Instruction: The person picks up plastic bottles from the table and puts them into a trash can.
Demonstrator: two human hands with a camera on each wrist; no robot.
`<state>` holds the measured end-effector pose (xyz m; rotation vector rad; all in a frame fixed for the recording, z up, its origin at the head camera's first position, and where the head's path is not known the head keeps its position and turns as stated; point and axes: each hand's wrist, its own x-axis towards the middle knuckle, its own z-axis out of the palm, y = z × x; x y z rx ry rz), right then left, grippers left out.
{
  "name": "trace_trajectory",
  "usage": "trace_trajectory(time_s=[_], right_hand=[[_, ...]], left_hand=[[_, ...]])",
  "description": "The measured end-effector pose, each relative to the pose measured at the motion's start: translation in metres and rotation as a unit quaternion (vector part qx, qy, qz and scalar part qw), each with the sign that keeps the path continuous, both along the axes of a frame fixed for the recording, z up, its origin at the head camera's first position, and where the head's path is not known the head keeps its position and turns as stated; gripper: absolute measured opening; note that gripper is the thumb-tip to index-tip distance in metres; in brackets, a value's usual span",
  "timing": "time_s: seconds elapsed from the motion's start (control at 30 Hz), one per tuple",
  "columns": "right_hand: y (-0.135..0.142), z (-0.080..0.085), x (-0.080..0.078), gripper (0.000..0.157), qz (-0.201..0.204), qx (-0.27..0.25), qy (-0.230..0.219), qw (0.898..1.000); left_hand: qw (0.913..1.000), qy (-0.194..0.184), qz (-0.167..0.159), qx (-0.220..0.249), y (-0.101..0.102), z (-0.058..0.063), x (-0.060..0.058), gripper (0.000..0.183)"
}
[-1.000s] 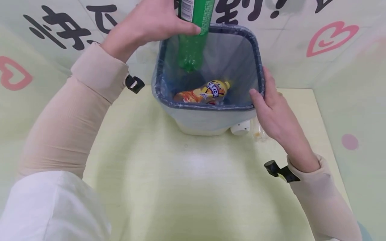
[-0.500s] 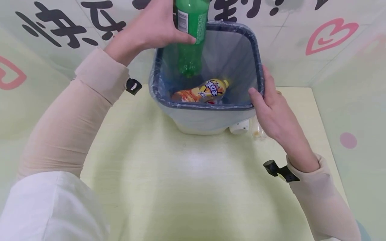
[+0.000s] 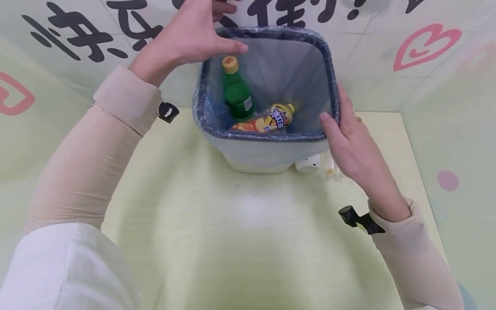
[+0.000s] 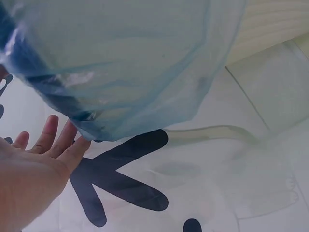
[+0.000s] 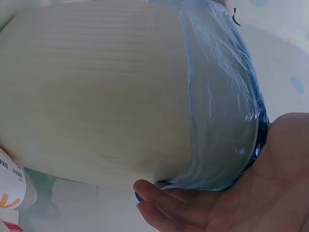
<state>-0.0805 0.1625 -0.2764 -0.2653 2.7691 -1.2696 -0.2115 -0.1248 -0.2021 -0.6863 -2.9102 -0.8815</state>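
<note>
A trash can [image 3: 259, 165] lined with a thin bluish bag [image 3: 255, 150] stands at the back of the table. Inside, a green plastic bottle [image 3: 237, 95] with a yellow cap leans against the left wall, cap up. A yellow-and-orange iced tea bottle [image 3: 280, 116] lies in front of it, partly hidden by the near rim. My left hand [image 3: 195, 38] is over the back left rim, fingers spread, holding nothing. With the thumb inside and fingers outside, my right hand [image 3: 358, 148] grips the right rim; those fingers show under the can in the right wrist view.
Beside the can's right foot are a white cup-like container [image 3: 308, 164] and a clear plastic item [image 3: 332, 168], partly behind my right hand. A wall [image 3: 372, 56] with dark lettering and hearts rises behind. The pale table [image 3: 248, 232] extends toward me.
My left hand has let go of the green bottle, which has dropped into the can and leans there. That hand is now slightly further left. My right hand keeps its hold on the rim.
</note>
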Motion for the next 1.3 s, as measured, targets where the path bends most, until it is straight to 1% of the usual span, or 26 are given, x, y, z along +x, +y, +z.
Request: trace_trajectory(time_s=[0.2, 0.27, 0.4, 0.57, 0.67, 0.73, 0.8, 0.9, 0.97, 1.13, 1.23, 1.3], right_hand=[[0.001, -0.001, 0.001, 0.059, -0.004, 0.003, -0.006, 1.0], [0.001, -0.001, 0.001, 0.06, -0.007, 0.007, -0.01, 1.0], [0.002, -0.002, 0.0, 0.062, -0.014, 0.015, -0.02, 1.0], [0.006, -0.004, -0.001, 0.063, -0.01, 0.006, -0.025, 1.0], [0.008, -0.005, -0.001, 0.062, -0.008, -0.001, -0.026, 1.0], [0.009, -0.006, -0.001, 0.061, -0.008, -0.004, -0.028, 1.0], [0.01, -0.006, -0.001, 0.06, -0.009, -0.005, -0.029, 1.0], [0.009, -0.007, -0.002, 0.061, -0.005, -0.005, -0.026, 1.0], [0.009, -0.007, -0.003, 0.061, -0.004, -0.004, -0.021, 1.0], [0.012, -0.008, -0.002, 0.06, -0.015, -0.013, -0.013, 1.0], [0.014, -0.008, -0.001, 0.061, -0.022, -0.022, -0.007, 0.999], [0.014, -0.009, -0.001, 0.061, -0.024, -0.025, -0.003, 0.999]], left_hand=[[0.9995, 0.02, -0.018, 0.015, -0.004, -0.004, 0.001, 0.08], [0.9995, 0.015, -0.017, 0.02, -0.007, -0.005, 0.003, 0.079], [0.9995, 0.004, -0.005, 0.031, -0.014, -0.007, 0.007, 0.079], [0.9982, -0.014, 0.005, 0.057, -0.024, -0.012, 0.01, 0.084], [0.9976, -0.02, 0.004, 0.066, -0.032, -0.016, 0.012, 0.088], [0.998, -0.02, -0.003, 0.059, -0.038, -0.02, 0.016, 0.089], [0.9982, -0.026, -0.009, 0.052, -0.044, -0.023, 0.022, 0.09], [0.9982, -0.039, -0.015, 0.043, -0.053, -0.028, 0.035, 0.093], [0.9966, -0.057, -0.01, 0.059, -0.055, -0.029, 0.046, 0.094], [0.9871, -0.109, 0.009, 0.117, -0.048, -0.025, 0.07, 0.094], [0.985, -0.118, 0.005, 0.126, -0.042, -0.021, 0.079, 0.093], [0.9855, -0.114, -0.003, 0.125, -0.04, -0.021, 0.082, 0.093]])
